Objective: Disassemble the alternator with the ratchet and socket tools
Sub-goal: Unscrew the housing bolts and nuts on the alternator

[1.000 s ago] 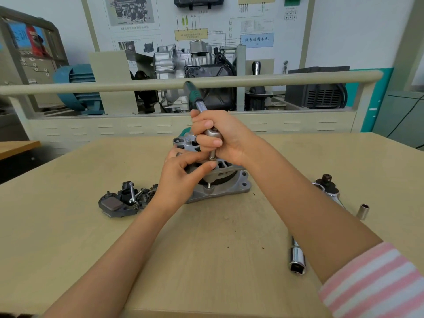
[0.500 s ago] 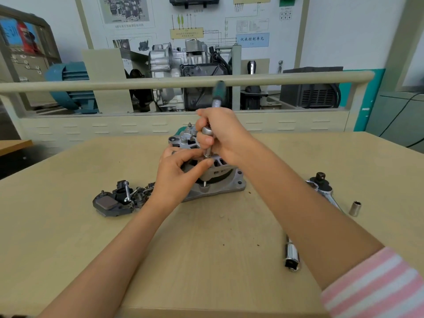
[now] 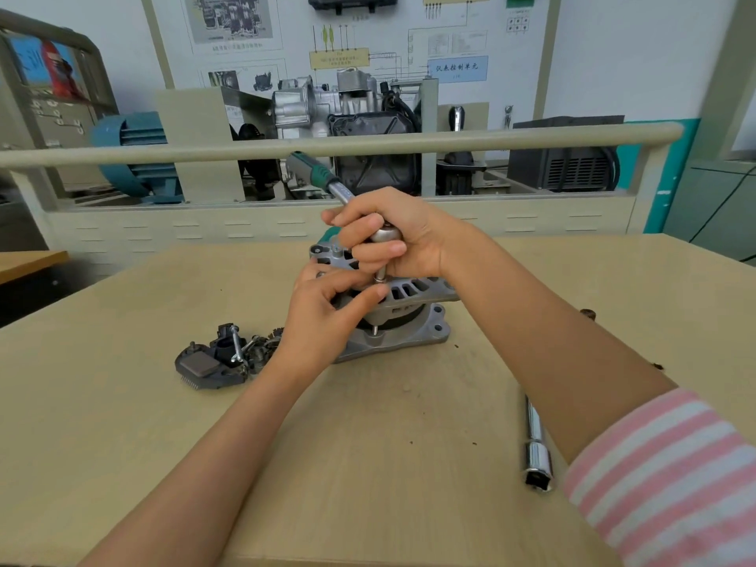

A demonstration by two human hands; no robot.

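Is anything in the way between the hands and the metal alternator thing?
No, nothing visible is in the way. The right hand grips the ratchet by its head, with the socket pointing down onto the alternator. The left hand holds the alternator's side directly.

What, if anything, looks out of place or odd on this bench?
Nothing stands out. The alternator sits flat, removed parts lie beside it, and a spare socket lies near the table edge. A few dark specks dot the top.
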